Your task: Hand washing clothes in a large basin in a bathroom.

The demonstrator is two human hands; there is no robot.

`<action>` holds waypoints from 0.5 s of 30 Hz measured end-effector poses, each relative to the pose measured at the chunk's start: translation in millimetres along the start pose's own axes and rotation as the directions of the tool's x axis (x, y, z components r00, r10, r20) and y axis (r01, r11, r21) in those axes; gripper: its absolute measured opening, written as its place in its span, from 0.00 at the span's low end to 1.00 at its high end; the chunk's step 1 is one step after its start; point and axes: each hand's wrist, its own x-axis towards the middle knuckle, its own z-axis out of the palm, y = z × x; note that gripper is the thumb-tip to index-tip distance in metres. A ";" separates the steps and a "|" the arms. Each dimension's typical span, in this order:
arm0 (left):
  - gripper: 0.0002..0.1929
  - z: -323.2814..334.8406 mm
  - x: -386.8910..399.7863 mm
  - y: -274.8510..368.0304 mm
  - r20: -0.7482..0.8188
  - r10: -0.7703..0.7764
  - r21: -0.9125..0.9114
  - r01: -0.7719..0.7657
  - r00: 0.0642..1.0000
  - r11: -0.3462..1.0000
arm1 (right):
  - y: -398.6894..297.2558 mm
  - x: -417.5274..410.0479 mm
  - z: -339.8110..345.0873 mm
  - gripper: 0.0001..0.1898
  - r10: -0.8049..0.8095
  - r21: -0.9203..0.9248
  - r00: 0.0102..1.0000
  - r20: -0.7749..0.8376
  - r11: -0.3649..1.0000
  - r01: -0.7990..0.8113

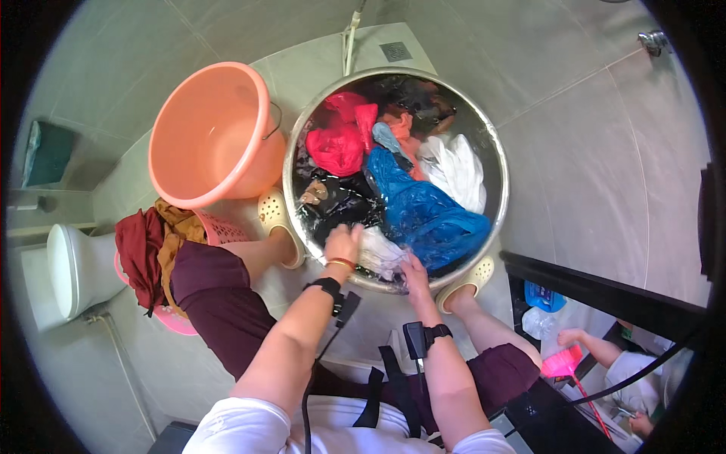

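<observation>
A large round metal tub (pixel 500 187) holds water and wet clothes. At its near edge, my left hand (pixel 342 247) and my right hand (pixel 415 277) grip opposite ends of a white wet cloth (pixel 381 252). A blue garment (pixel 422 207) lies just beyond my right hand, and dark clothes (pixel 346 198) lie beyond my left. Farther in are red garments (pixel 340 142), an orange cloth (pixel 404 130), a light blue piece (pixel 388 138) and another white garment (pixel 454 170). Black fabric (pixel 417 96) sits at the far side, partly under water.
An orange bucket (pixel 210 136) stands left of the tub. A pink basket (pixel 218 227) with maroon (pixel 142 255) and brown cloths is beside my leg, near a white toilet (pixel 71 272). A floor drain (pixel 395 51) lies beyond the tub. At lower right are another person (pixel 629 380) and a pink broom (pixel 562 361).
</observation>
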 end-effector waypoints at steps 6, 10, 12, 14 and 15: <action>0.15 22.1 -2.0 -18.8 0.210 0.107 0.220 -0.153 0.972 0.963 | -0.7 0.6 -2.5 0.32 0.257 0.141 0.960 0.110 0.952 -0.271; 0.11 31.6 -13.8 -6.3 0.081 0.278 0.325 -0.289 0.957 0.901 | -46.8 -23.3 15.5 0.35 0.466 0.413 0.850 0.245 0.743 -0.527; 0.13 30.3 -52.8 40.1 0.044 0.509 -0.160 -0.497 0.860 0.853 | -30.6 -9.1 4.4 0.34 0.270 0.558 0.869 0.415 0.679 -0.478; 0.16 13.5 -90.9 90.8 0.051 0.642 -0.549 -0.515 0.765 0.658 | 37.8 28.3 -53.5 0.28 -0.101 0.701 0.859 0.502 0.629 -0.336; 0.22 -0.1 -96.9 85.2 0.261 0.572 -0.676 -0.276 0.778 0.683 | 35.5 14.7 -32.1 0.28 -0.096 0.688 0.836 0.540 0.623 -0.373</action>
